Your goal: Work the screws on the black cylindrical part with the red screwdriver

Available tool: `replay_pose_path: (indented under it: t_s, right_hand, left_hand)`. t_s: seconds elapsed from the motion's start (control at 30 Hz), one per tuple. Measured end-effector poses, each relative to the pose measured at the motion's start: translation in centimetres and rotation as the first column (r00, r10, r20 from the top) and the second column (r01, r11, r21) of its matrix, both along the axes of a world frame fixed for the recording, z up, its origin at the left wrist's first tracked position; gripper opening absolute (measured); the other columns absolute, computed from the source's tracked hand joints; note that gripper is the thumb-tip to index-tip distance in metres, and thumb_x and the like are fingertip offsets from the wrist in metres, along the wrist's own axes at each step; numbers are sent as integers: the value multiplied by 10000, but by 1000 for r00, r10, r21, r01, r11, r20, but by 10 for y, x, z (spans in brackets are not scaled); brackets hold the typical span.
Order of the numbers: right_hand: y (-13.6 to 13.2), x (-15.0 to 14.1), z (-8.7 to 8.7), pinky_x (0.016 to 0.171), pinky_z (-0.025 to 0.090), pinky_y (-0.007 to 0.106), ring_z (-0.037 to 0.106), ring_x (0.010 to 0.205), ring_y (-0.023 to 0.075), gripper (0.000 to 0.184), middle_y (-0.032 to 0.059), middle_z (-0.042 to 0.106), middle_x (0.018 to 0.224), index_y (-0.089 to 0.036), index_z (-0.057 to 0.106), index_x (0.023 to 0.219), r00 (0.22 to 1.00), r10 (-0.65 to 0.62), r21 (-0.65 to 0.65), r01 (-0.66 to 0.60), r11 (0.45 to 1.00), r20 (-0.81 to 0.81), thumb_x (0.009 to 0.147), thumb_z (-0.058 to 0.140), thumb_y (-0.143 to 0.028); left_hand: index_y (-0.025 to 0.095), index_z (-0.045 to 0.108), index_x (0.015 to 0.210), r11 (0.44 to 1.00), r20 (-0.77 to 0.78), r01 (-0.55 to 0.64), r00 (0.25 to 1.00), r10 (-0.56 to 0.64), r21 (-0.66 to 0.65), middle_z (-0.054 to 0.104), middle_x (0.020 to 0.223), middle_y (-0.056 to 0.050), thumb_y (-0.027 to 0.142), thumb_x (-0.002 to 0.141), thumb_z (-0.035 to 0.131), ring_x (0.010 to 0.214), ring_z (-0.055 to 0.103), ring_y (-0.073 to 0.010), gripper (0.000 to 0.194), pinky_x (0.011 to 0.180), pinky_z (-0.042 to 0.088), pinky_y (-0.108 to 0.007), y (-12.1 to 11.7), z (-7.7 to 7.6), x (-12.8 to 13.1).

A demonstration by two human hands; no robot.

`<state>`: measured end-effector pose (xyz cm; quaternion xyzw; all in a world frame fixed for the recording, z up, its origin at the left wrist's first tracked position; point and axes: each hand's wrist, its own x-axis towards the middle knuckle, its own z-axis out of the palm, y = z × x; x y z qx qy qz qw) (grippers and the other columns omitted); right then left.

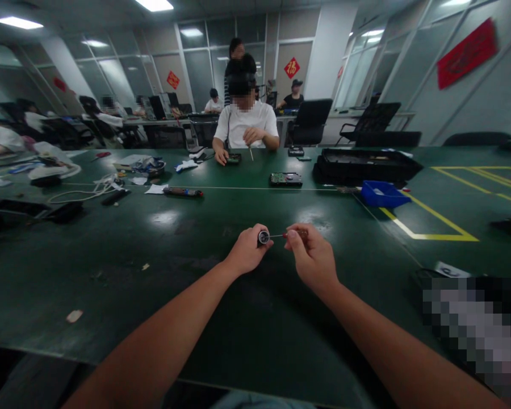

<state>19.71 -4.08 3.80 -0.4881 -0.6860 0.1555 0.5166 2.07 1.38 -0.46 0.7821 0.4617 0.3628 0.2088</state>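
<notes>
My left hand (247,251) is closed around a small round black and silver part (263,237), held above the green table (111,267). My right hand (310,258) pinches a small screwdriver (296,233) with a reddish handle. Its thin shaft points left and its tip meets the round part. Both hands hover over the middle of the table, close together.
A person in a white shirt (246,128) sits across the table with a tool. A hard drive (285,179), a black tray (366,165), a blue bin (383,193), a pen-like tool (183,192), cables (89,190) and yellow floor-style tape lines (434,227) lie around.
</notes>
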Motion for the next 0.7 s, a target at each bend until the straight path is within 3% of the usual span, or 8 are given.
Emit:
replay_pose_path:
  t_s: [0.7]
  right_hand:
    - [-1, -1, 1, 638, 493, 280, 681, 656, 163, 205, 7, 681, 717, -206, 608, 1006, 1000, 11, -1, -11, 1000, 23, 976, 506, -381]
  left_hand:
    - [214, 542, 996, 1000, -11, 8, 1000, -8, -22, 622, 934, -17, 249, 876, 631, 857, 563, -183, 153, 757, 435, -309, -3, 4, 0]
